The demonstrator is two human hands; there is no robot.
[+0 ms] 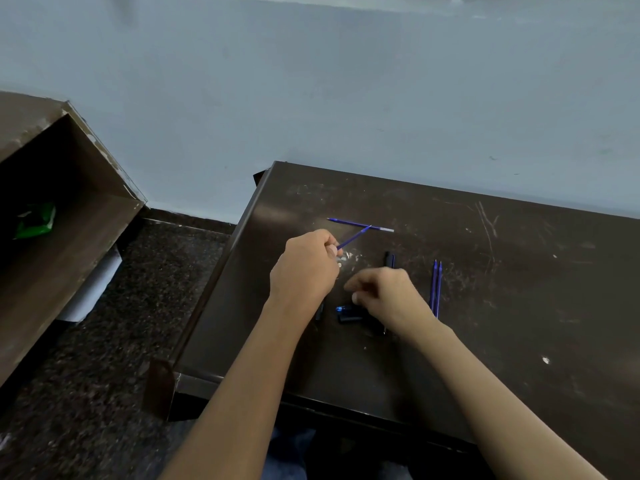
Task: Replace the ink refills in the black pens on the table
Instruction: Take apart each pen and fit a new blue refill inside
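Observation:
My left hand [304, 268] pinches a blue ink refill [355, 237] that points up and to the right above the dark table [502, 306]. Another blue refill [360, 224] lies flat further back. My right hand [384, 294] hovers curled over black pen parts [348, 314], one with a blue end; whether it holds anything I cannot tell. A black pen [389, 259] lies just beyond that hand. Two blue refills [436, 289] lie side by side to its right.
A brown open shelf unit [69, 209] stands at the left with a green packet [34, 221] inside. A white roll [91, 289] leans below it. The speckled floor [104, 358] lies between shelf and table. A pale wall runs behind.

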